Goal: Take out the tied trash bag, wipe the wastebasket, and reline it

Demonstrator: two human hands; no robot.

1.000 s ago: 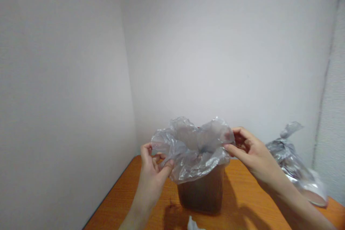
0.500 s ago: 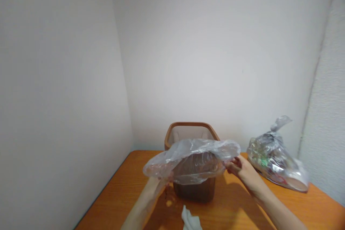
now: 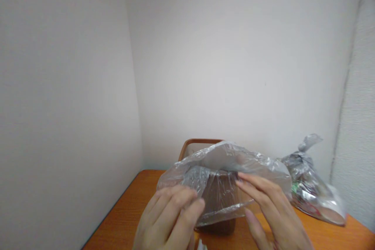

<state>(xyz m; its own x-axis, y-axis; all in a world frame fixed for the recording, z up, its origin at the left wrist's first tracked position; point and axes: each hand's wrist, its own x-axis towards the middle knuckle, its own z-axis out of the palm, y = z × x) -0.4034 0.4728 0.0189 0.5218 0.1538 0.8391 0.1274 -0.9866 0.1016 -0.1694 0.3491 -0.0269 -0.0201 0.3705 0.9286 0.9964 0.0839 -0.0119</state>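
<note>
A clear plastic bag (image 3: 225,164) is held up in front of a small brown bin (image 3: 199,144) that stands on the orange table (image 3: 129,211). My left hand (image 3: 170,218) grips the bag's left side with its fingers curled over the film. My right hand (image 3: 266,207) pinches the bag's right part between thumb and stretched fingers. The bag hides most of the bin; only the bin's back rim and a bit of its base show.
A knotted clear bag full of rubbish (image 3: 313,191) lies on the table at the right, against the wall. White walls close in the corner at the left and behind. A scrap of white paper (image 3: 202,245) peeks in at the bottom edge.
The bag has come off the bin's rim and is now held nearer to me and higher. Both hands have drawn back towards the camera.
</note>
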